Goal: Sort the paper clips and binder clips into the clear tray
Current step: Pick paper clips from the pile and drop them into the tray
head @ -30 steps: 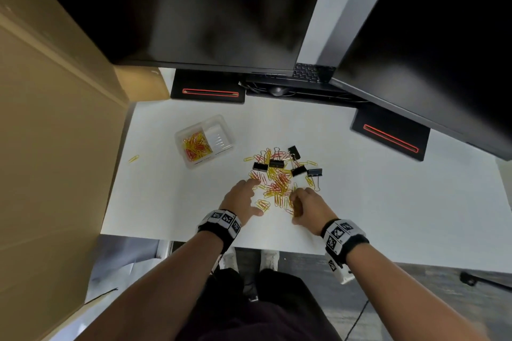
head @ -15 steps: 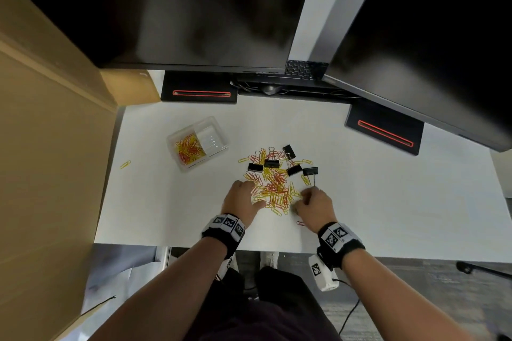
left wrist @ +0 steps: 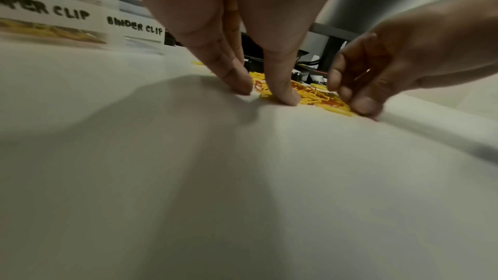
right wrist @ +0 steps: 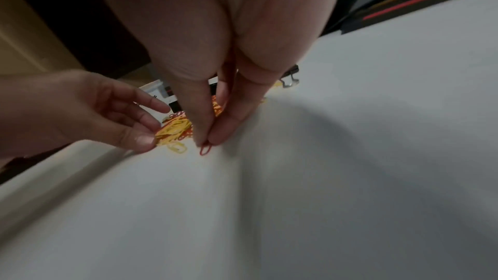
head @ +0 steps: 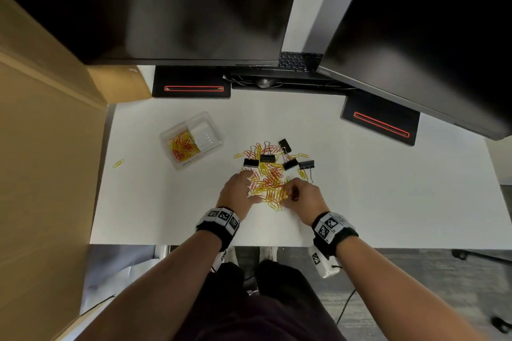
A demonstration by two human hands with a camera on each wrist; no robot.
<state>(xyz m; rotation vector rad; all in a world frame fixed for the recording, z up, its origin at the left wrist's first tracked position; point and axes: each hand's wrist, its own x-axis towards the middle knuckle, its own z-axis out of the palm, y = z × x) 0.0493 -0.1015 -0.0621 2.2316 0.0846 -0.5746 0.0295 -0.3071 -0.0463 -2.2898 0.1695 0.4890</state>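
my right hand point(head: 303, 198) pinches a small red wire paper clip point(right wrist: 205, 150) between thumb and fingertip at the near right edge of the heap; the clip's free loop pokes out below my fingertips toward the near side, its long axis running roughly near to far and its end touching the white tabletop point(head: 388, 202). my left hand point(head: 238, 192) grasps nothing: its fingers are nearly straight, with fingertips point(left wrist: 287, 98) pressed down on the table at the near left edge of the loose heap of yellow and red paper clips point(head: 270, 184). the two hands sit close together with the heap between them.

just beyond the heap, on its far side, lie five black binder clips point(head: 267, 158) in a ragged row running left to right, some with silver wire handles point(right wrist: 289, 82) folded out.

further left and far stands the clear plastic two-compartment tray point(head: 213, 124), long axis angled from near left to far right. its left compartment, hand-lettered "paper clip", holds yellow and red clips; the right one is lettered "binder clip" point(left wrist: 134, 26).

a lone yellow paper clip point(head: 118, 163) lies near the table's left edge, pointing diagonally.
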